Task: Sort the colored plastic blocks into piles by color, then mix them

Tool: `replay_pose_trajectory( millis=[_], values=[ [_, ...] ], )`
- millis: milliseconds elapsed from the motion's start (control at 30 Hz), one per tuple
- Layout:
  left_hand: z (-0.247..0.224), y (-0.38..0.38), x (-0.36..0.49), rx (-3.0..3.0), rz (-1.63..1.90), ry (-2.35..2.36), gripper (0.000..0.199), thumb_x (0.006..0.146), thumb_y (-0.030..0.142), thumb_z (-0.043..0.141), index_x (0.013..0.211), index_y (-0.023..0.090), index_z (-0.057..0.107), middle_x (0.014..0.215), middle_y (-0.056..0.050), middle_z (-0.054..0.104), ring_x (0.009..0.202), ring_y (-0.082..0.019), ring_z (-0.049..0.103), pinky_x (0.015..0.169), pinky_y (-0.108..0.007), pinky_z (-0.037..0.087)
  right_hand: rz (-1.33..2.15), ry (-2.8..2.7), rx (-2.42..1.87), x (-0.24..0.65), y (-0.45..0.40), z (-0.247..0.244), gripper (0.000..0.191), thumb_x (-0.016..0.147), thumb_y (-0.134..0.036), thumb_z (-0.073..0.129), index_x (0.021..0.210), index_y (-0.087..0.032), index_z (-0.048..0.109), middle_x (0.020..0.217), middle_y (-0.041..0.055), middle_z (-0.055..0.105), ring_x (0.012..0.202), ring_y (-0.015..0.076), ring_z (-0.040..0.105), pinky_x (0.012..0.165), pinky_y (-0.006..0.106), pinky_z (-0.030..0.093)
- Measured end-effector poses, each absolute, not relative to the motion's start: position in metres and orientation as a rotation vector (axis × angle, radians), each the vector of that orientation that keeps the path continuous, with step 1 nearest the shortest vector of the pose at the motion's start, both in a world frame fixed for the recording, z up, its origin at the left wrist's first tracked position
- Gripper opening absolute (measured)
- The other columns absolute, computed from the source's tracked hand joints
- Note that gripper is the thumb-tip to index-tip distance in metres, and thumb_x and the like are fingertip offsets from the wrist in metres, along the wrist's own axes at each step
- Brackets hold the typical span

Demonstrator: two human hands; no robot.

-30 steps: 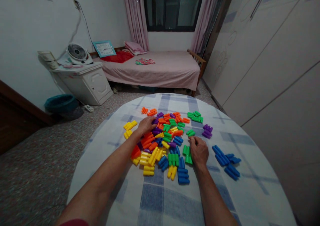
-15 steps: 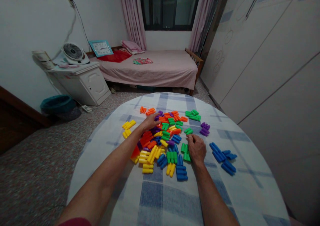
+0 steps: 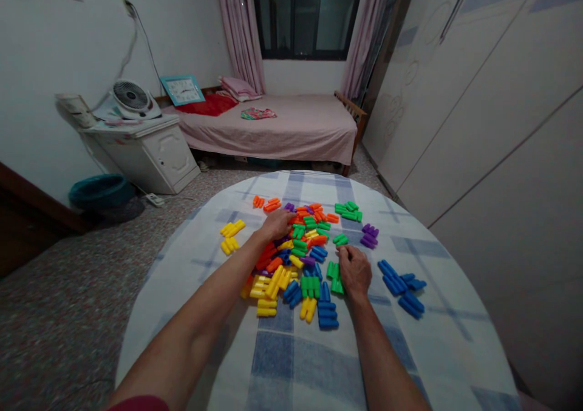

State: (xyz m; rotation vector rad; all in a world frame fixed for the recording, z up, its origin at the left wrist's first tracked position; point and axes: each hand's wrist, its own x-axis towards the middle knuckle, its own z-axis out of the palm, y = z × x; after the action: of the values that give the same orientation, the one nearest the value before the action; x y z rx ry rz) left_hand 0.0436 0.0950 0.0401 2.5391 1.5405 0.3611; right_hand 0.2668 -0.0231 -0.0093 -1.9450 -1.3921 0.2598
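Note:
A mixed pile of plastic bullet-shaped building blocks [image 3: 298,247] in orange, yellow, green, blue and purple lies mid-table. My left hand [image 3: 277,224] reaches over its far left side, fingers bent down among orange and purple blocks; its fingertips are partly hidden, so what they pinch is unclear. Curled on the cloth at the pile's right edge is my right hand [image 3: 354,270], its fingers closed and their inside hidden. Green blocks [image 3: 336,278] lie just left of it, and a small green pair [image 3: 340,240] sits beyond its fingertips.
Around the pile lie separate groups: yellow blocks [image 3: 231,236], orange blocks [image 3: 266,204], green blocks [image 3: 349,210], purple blocks [image 3: 370,236] and blue blocks [image 3: 401,286]. The round table wears a checked cloth [image 3: 319,362]. Beyond stand a bed [image 3: 291,132] and a wardrobe [image 3: 492,125].
My left hand has shifted slightly from the purple blocks toward the orange ones, nearer to me. My right hand stays beside the green blocks. The whole view has tilted a little.

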Motion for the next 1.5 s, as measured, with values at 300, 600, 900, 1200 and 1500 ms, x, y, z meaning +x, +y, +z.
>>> replay_pose_trajectory(
  millis=[300, 600, 900, 1200, 1500],
  values=[
    [0.030, 0.095, 0.054, 2.434, 0.468, 1.626, 0.028, 0.083, 0.024, 0.055, 0.106, 0.025, 0.071, 0.100, -0.006, 0.068, 0.102, -0.022, 0.060, 0.091, -0.032, 0.046, 0.261, -1.385, -1.934, 0.267, -0.023, -0.011, 0.036, 0.089, -0.037, 0.039, 0.087, -0.021, 0.071, 0.093, 0.0054, 0.070, 0.087, 0.0199, 0.053, 0.074, 0.029, 0.031],
    [0.050, 0.120, -0.007, 2.059, 0.577, 2.191, 0.030, 0.092, 0.021, 0.041, 0.110, 0.011, 0.064, 0.114, -0.019, 0.060, 0.105, -0.030, 0.061, 0.089, -0.041, 0.048, 0.245, -1.383, -1.942, 0.267, -0.023, -0.010, 0.034, 0.090, -0.037, 0.040, 0.086, -0.021, 0.071, 0.091, 0.0053, 0.069, 0.086, 0.0195, 0.053, 0.073, 0.029, 0.030],
    [0.055, 0.096, 0.011, 2.324, 0.460, 2.077, 0.031, 0.087, 0.027, 0.051, 0.115, 0.019, 0.063, 0.123, -0.014, 0.057, 0.116, -0.029, 0.054, 0.095, -0.041, 0.046, 0.230, -1.387, -1.925, 0.267, -0.022, -0.011, 0.036, 0.090, -0.036, 0.040, 0.089, -0.020, 0.072, 0.092, 0.0062, 0.070, 0.086, 0.0186, 0.053, 0.073, 0.028, 0.030],
    [0.062, 0.086, 0.032, 2.376, 0.037, 1.770, 0.031, 0.079, 0.030, 0.060, 0.109, 0.021, 0.067, 0.113, -0.009, 0.064, 0.103, -0.024, 0.061, 0.083, -0.031, 0.047, 0.262, -1.373, -1.932, 0.267, -0.023, -0.009, 0.035, 0.089, -0.036, 0.040, 0.088, -0.021, 0.072, 0.093, 0.0050, 0.070, 0.088, 0.0191, 0.053, 0.075, 0.029, 0.031],
    [0.054, 0.091, 0.034, 2.425, 0.085, 1.649, 0.021, 0.074, 0.037, 0.065, 0.084, 0.019, 0.070, 0.091, -0.006, 0.067, 0.087, -0.022, 0.061, 0.072, -0.028, 0.045, 0.247, -1.375, -1.923, 0.266, -0.022, -0.011, 0.035, 0.090, -0.036, 0.040, 0.086, -0.021, 0.071, 0.092, 0.0055, 0.069, 0.088, 0.0198, 0.053, 0.075, 0.029, 0.030]
  ],
)
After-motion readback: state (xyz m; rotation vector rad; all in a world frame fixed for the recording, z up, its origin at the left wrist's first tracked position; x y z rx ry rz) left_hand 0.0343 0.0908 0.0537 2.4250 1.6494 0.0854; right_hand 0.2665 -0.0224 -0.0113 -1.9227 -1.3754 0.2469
